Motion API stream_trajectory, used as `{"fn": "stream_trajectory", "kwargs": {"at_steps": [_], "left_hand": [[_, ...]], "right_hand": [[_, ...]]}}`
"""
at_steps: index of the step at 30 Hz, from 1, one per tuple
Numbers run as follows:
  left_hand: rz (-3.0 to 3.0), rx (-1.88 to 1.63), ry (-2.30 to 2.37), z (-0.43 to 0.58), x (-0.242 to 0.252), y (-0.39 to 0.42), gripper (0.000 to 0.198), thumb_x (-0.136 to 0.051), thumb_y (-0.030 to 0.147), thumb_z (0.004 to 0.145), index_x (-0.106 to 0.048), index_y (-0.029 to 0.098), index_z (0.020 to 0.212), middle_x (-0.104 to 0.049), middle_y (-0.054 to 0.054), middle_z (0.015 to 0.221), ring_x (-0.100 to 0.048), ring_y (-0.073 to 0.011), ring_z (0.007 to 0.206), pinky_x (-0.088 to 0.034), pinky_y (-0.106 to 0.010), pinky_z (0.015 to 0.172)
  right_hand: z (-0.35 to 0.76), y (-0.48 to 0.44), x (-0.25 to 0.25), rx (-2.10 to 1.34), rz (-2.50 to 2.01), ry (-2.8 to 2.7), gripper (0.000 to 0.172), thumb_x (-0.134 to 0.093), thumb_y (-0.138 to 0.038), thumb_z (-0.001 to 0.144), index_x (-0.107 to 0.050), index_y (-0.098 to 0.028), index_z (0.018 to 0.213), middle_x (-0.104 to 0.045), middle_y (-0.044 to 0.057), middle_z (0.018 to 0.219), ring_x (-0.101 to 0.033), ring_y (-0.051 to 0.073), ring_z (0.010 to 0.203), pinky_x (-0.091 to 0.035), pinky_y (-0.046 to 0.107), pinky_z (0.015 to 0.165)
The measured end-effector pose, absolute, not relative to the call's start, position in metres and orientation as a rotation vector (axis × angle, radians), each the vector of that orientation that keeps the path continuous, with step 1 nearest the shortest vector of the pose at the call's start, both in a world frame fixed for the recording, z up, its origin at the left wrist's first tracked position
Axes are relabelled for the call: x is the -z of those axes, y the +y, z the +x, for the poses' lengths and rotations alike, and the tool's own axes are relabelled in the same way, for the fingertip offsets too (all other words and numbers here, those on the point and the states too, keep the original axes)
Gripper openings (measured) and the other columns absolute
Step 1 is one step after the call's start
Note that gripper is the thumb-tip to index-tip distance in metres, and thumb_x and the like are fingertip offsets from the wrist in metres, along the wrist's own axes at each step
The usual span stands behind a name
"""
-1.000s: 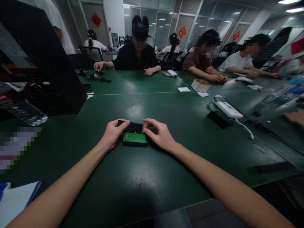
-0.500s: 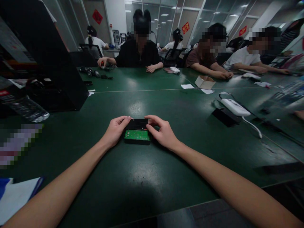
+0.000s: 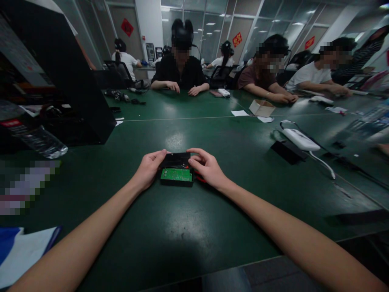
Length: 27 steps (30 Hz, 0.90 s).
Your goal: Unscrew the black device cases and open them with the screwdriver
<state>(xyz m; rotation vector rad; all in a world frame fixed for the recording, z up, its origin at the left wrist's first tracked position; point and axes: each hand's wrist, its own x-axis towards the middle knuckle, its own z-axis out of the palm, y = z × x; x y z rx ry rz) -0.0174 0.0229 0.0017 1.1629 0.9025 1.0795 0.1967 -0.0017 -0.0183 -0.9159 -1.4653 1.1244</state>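
Observation:
A small black plastic case [image 3: 176, 184] lies on the green table with a green circuit board [image 3: 176, 174] showing inside it. Just behind the board, a black cover [image 3: 175, 159] is tilted up over the case's far side. My left hand [image 3: 149, 167] pinches the cover's left end between thumb and fingers. At the other end, my right hand [image 3: 209, 168] is closed on the cover, thumb in front and fingers behind. Red wire [image 3: 199, 177] shows beneath my right hand. Whether the cover touches the case is hard to make out.
To the left stand a dark cabinet [image 3: 88, 101] and a lying plastic bottle [image 3: 45, 140]. A white power device [image 3: 300, 139] with cables is on the right. Farther back sits a small open box [image 3: 261, 108]. Several people sit across the green table [image 3: 188, 227].
My hands stay on the cover with barely any shift, and more red wire shows by my right hand. The person opposite has drawn one hand back toward their middle.

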Motion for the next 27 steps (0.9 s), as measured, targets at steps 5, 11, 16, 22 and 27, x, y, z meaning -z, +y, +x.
{"fn": "stream_trajectory", "kwargs": {"at_steps": [5, 11, 16, 22, 27], "left_hand": [[1.188, -1.138, 0.930, -0.020, 0.004, 0.026, 0.057, -0.076, 0.071, 0.073, -0.069, 0.015, 0.068, -0.058, -0.002, 0.055, -0.055, -0.0159, 0.055, -0.043, -0.025, 0.051], [1.225, -1.129, 0.907, -0.021, 0.003, 0.024, 0.049, -0.081, 0.060, 0.073, -0.070, 0.013, 0.071, -0.063, -0.003, 0.063, -0.051, -0.0133, 0.054, -0.037, -0.023, 0.049], [1.178, -1.114, 0.882, -0.020, 0.004, 0.023, 0.036, -0.083, 0.047, 0.075, -0.073, 0.013, 0.077, -0.064, -0.002, 0.064, -0.055, -0.0148, 0.058, -0.041, -0.023, 0.052], [1.056, -1.247, 0.847, -0.018, 0.000, 0.024, 0.027, -0.080, 0.037, 0.079, -0.067, 0.013, 0.073, -0.051, 0.004, 0.058, -0.041, -0.0062, 0.047, -0.034, -0.018, 0.046], [0.933, -1.315, 0.831, -0.019, -0.002, 0.027, 0.022, -0.077, 0.031, 0.080, -0.066, 0.013, 0.080, -0.059, 0.002, 0.067, -0.050, -0.0067, 0.051, -0.045, -0.018, 0.053]], "right_hand": [[0.200, 0.002, 0.018, -1.080, -0.990, -1.379, 0.039, -0.069, -0.040, 0.082, -0.064, -0.019, 0.115, -0.064, -0.004, 0.071, -0.057, 0.011, 0.066, -0.046, 0.026, 0.065], [0.203, 0.007, 0.019, -1.107, -1.022, -1.282, 0.043, -0.073, -0.040, 0.076, -0.066, -0.018, 0.112, -0.066, -0.004, 0.068, -0.061, 0.012, 0.065, -0.047, 0.026, 0.065], [0.201, 0.004, 0.019, -1.094, -1.013, -1.315, 0.042, -0.072, -0.042, 0.079, -0.063, -0.019, 0.113, -0.066, -0.004, 0.069, -0.060, 0.011, 0.064, -0.048, 0.026, 0.066], [0.202, -0.011, 0.010, -0.776, -0.984, -1.768, 0.033, -0.068, -0.043, 0.087, -0.056, -0.021, 0.109, -0.071, 0.004, 0.095, -0.067, 0.018, 0.088, -0.052, 0.036, 0.084], [0.193, -0.030, -0.004, -0.266, -0.981, -2.254, 0.049, -0.072, -0.051, 0.085, -0.057, -0.017, 0.118, -0.069, 0.014, 0.115, -0.064, 0.028, 0.105, -0.049, 0.046, 0.094]]}}
